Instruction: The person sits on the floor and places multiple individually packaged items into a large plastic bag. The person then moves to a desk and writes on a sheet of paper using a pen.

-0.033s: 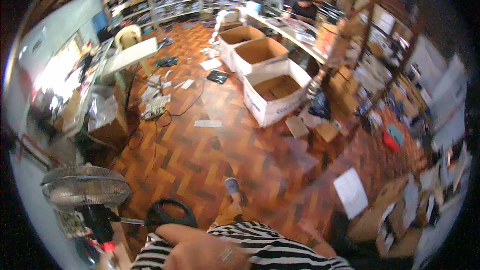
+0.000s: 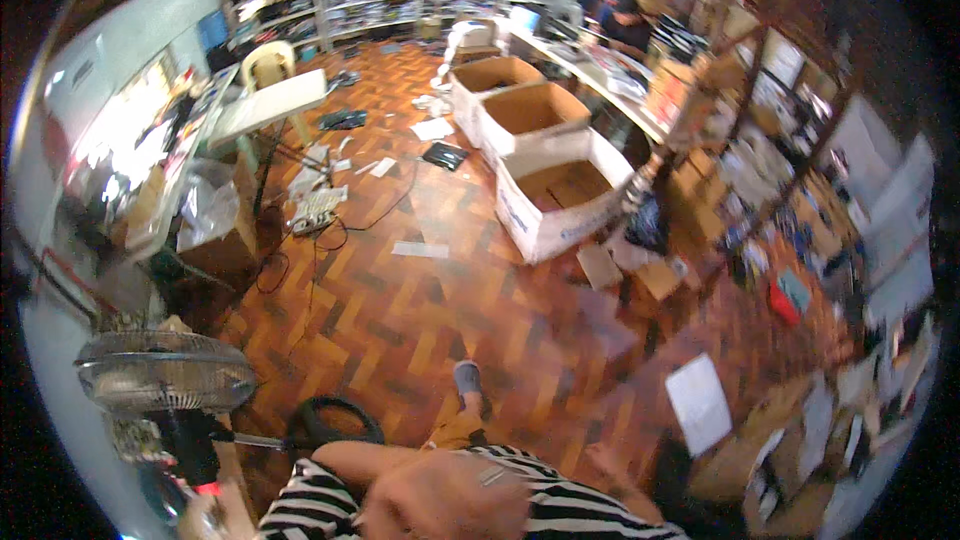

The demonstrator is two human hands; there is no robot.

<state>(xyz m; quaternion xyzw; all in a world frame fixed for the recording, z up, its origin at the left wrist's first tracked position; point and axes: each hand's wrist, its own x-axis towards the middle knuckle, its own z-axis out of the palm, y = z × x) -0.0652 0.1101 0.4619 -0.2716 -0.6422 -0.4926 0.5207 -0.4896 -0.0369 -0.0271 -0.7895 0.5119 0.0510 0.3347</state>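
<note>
My left arm bends across my striped shirt point(image 2: 310, 508), and my left hand point(image 2: 445, 500) looms large and blurred at the lower edge. A small pale, shiny strip point(image 2: 493, 476) shows on or at that hand; whether it is held or worn I cannot make out, as the fingers are hidden. My right hand point(image 2: 607, 460) hangs low beside my body above the wooden floor point(image 2: 540, 360), its fingers loosely apart, with nothing visible in it. One foot in a grey shoe point(image 2: 467, 377) is stretched forward on the floor.
A fan point(image 2: 165, 372) and a black ring-shaped thing point(image 2: 335, 422) stand at left. Large white boxes point(image 2: 545, 235) line up ahead beside a long table point(image 2: 570, 65), where a person point(image 2: 627, 28) sits. Cables point(image 2: 375, 218) and papers point(image 2: 420, 250) lie about; flattened cardboard point(image 2: 770, 440) leans at right.
The view has shifted slightly, so the room's far part sits a little lower and farther right. My left hand appears farther right, and my right hand shows more clearly.
</note>
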